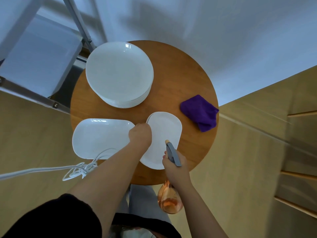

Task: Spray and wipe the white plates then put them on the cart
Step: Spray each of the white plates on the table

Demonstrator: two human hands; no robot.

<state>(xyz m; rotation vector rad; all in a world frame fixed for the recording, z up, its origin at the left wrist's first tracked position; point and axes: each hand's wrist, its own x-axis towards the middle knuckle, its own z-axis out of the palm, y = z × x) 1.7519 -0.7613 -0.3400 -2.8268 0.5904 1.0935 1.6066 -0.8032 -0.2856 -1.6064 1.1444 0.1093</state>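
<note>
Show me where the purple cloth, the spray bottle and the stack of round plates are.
purple cloth [199,111]: head view, middle of the folded cloth.
spray bottle [169,200]: head view, clear body holding orange liquid, below the right hand.
stack of round plates [119,73]: head view, centre of the top plate.

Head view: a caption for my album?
Left hand tilts a white plate; right hand aims the spray bottle.

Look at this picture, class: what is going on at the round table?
A person is cleaning white plates. The left hand grips the edge of a rounded rectangular plate, tilting it up, while the right hand holds a spray bottle with its nozzle aimed at that plate. A purple cloth lies untouched on the wooden table, beside a stack of round plates and another rectangular plate.
</note>
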